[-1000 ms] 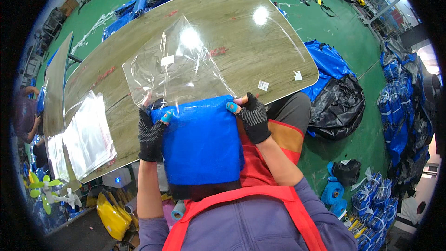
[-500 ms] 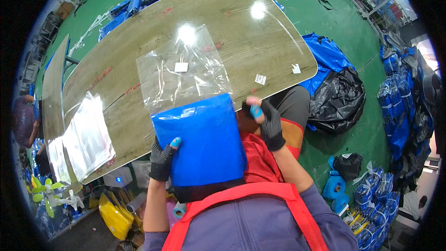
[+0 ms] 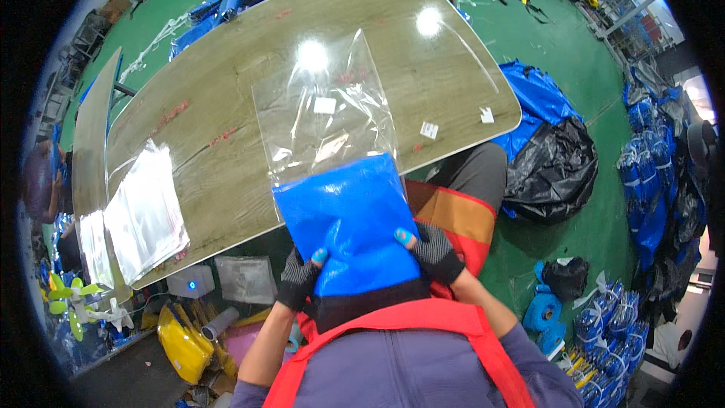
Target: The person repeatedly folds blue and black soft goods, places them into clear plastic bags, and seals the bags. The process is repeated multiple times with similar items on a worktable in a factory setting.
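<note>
A folded blue plastic sheet (image 3: 351,215) with a black band along its near edge lies tilted between my body and the table. My left hand (image 3: 298,281), in a dark fingerless glove, grips its left side with the thumb on top. On the right side my right hand (image 3: 438,251) grips it likewise, thumb pressed on the blue face and fingers underneath. A clear plastic bag (image 3: 291,125) extends from the sheet's far end across the tabletop and bears a white label (image 3: 325,106). How far the sheet sits inside the bag is hard to make out.
Clear bags (image 3: 147,215) lie stacked on the wood-patterned table (image 3: 226,68) at left. Two small white labels (image 3: 429,130) lie at its right. A blue and black bundle (image 3: 555,159) rests on the green floor, and a small green fan (image 3: 74,298) stands lower left.
My right hand has come down from near the table edge and taken hold of the sheet's right side. The sheet and the clear bag have shifted slightly right; my left hand has moved lower.
</note>
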Demonstrator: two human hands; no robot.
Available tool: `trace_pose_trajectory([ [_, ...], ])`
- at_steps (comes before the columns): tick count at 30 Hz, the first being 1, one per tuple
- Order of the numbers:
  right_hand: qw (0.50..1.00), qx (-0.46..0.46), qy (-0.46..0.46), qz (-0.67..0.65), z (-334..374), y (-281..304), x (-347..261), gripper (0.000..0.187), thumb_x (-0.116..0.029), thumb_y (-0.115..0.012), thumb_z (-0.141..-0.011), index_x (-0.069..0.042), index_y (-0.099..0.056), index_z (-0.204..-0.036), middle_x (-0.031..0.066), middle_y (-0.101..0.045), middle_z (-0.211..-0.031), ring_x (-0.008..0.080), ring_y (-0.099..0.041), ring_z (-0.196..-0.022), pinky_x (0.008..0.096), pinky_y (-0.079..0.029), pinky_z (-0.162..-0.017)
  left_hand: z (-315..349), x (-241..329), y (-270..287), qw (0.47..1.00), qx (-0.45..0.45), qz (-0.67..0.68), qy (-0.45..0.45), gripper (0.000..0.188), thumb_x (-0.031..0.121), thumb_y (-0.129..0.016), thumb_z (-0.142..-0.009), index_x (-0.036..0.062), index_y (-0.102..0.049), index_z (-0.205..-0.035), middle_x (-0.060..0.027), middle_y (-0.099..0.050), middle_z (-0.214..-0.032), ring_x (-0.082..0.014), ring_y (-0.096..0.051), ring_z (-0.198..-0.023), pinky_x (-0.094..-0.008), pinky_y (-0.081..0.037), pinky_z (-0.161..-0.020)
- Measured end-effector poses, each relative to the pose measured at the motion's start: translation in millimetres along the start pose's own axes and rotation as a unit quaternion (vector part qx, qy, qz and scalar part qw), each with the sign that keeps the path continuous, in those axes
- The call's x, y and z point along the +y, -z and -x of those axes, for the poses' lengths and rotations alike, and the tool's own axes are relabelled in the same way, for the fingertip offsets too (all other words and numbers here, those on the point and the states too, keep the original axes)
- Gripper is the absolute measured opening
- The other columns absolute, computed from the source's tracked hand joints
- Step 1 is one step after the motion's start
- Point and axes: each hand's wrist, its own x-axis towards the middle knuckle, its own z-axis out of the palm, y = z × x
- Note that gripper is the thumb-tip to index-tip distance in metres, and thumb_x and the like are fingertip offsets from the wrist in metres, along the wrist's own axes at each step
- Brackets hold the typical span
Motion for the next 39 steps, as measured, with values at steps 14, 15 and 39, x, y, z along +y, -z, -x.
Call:
trace_pose_trajectory([
  [14, 0.990, -0.051, 0.097, -0.093, -52.4, 17.0, 4.8, 0.064, -0.044, -0.071, -0.081, 0.002, -0.054, -0.123, 0.0149, -0.063, -0.111, 0.0207, -0.059, -0.100, 0.0333, -0.049, -0.087, -67.8, 12.5, 46.1, 0.999, 0.008, 0.021, -0.041, 0.052, 0.016, -0.054, -0.091, 0.0031, -0.038, -0.139, -0.0131, -0.062, -0.101, -0.0149, -0.059, -0.082, -0.0286, -0.047, -0.070],
  [15, 0.990, -0.042, 0.082, -0.105, -53.1, 13.8, 2.8, 0.061, -0.040, -0.072, -0.082, 0.001, -0.055, -0.122, 0.0138, -0.063, -0.111, 0.0196, -0.059, -0.098, 0.0330, -0.049, -0.086, -69.3, 14.4, 46.6, 0.997, 0.023, -0.075, -0.028, 0.049, 0.010, -0.054, -0.089, 0.0017, -0.042, -0.136, -0.0143, -0.065, -0.097, -0.0165, -0.061, -0.082, -0.0294, -0.049, -0.073],
  [39, 0.995, -0.045, -0.020, -0.084, -15.3, 11.3, 9.6, 0.056, -0.048, -0.065, -0.086, 0.002, -0.064, -0.110, 0.0095, -0.067, -0.099, 0.0142, -0.061, -0.087, 0.0301, -0.050, -0.080, -16.7, -23.4, 23.3, 0.981, 0.087, -0.146, -0.095, 0.036, 0.020, -0.059, -0.089, 0.0007, -0.056, -0.119, -0.0143, -0.068, -0.096, -0.0231, -0.065, -0.082, -0.0356, -0.051, -0.073],
])
